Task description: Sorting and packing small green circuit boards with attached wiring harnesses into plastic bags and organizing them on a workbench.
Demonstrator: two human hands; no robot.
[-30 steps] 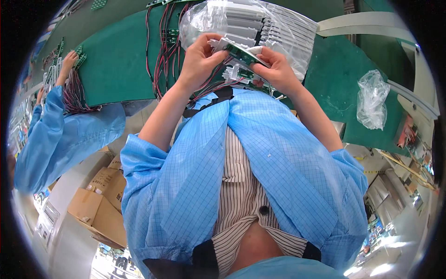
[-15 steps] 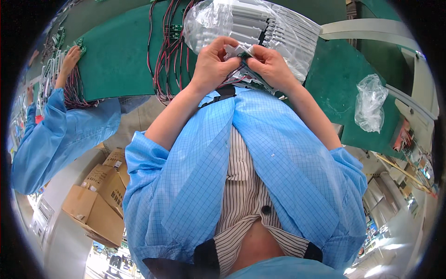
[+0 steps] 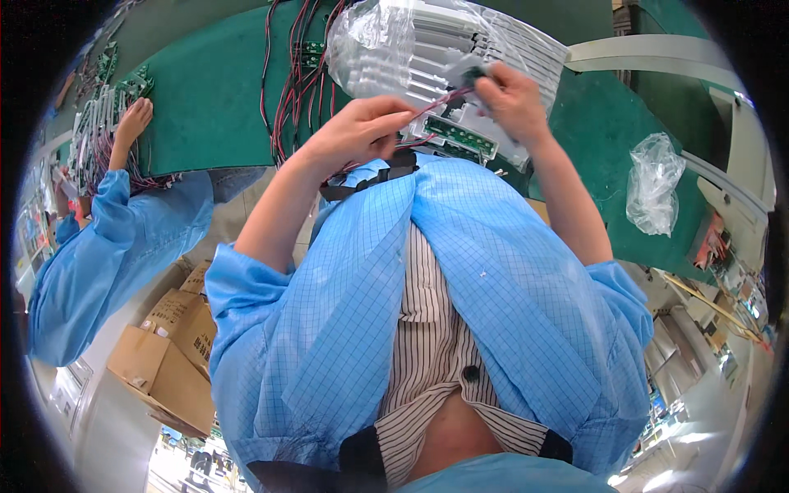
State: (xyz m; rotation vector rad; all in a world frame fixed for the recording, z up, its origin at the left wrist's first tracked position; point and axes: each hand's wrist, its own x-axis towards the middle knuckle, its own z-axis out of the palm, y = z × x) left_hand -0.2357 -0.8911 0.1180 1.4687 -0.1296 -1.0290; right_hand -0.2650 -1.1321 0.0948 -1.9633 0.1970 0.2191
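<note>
- Green tabletop (image 3: 214, 115) is spanning the upper frame.
- At upper centre, the left hand (image 3: 362, 130) is pinching thin red-and-black wires (image 3: 446, 99), thumb and forefinger together.
- To its right, the right hand (image 3: 514, 100) is holding one blurred grey part (image 3: 467, 72), fingers clamped on its edge; the wires are running toward it.
- This part is looking light and stiff, probably fragile where wires join; its edges are offering the safest hold.
- One white housing with a green board (image 3: 459, 135) is lying just below.
- Beyond, white strips (image 3: 526, 53) are lying in rows, too overlapped to count.
- Far right, one crumpled clear bag (image 3: 655, 185) is resting; upper left, one co-worker's hand (image 3: 134, 122) is working.
</note>
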